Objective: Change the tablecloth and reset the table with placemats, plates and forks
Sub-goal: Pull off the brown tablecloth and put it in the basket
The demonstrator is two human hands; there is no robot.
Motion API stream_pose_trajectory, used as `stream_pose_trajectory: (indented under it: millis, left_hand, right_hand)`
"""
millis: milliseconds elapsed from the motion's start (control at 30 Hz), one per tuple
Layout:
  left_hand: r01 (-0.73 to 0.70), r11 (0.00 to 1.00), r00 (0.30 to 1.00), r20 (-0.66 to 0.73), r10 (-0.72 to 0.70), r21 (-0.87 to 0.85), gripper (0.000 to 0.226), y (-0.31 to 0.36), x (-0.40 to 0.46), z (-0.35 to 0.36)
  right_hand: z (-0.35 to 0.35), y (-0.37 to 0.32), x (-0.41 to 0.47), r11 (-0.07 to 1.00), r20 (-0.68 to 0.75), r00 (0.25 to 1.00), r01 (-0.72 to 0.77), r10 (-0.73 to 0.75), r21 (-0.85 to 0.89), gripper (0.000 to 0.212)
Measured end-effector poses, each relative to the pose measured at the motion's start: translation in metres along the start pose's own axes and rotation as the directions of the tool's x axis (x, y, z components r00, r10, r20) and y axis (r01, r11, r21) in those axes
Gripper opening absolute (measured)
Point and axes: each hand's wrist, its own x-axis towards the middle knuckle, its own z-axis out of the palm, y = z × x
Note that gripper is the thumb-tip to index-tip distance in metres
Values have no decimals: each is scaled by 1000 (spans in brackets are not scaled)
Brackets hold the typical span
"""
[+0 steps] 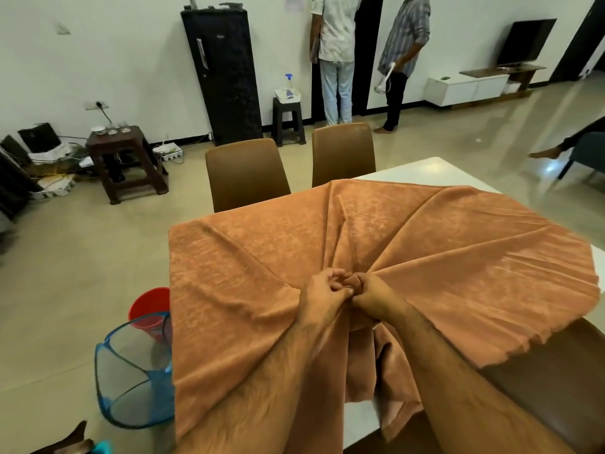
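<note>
A blue mesh hamper [134, 371] and a red bucket [149, 308] stand on the floor well to the left of the left hand [322, 294], beside the draped table edge. The left hand and right hand [371, 298] meet, touching, at the near middle of the orange-brown tablecloth [248, 257], each with fingers curled tight on a bunched fold; creases fan outward from the grip. Beyond the hands, two brown chairs [245, 173] face the table. Past the right hand, the cloth's frayed edge lifts off the white table [425, 172], leaving the far corner bare.
</note>
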Motion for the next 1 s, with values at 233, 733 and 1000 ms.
stream_pose_trajectory:
  millis: [233,733,1000]
  left_hand:
    - [7,842,1000,9,-14,539,65,-81,-24,-57]
    - [-23,999,990,-138,29,41,15,18,13,-7]
    - [38,909,996,-53,-67,-415,26,36,9,-25]
  right_hand:
    - [-1,15,12,997,-210,977,-51,38,-55,31]
    - [-16,-11,11,983,-172,983,93,-65,159,25]
    - [-35,-39,15,962,-97,992,97,-74,255,23]
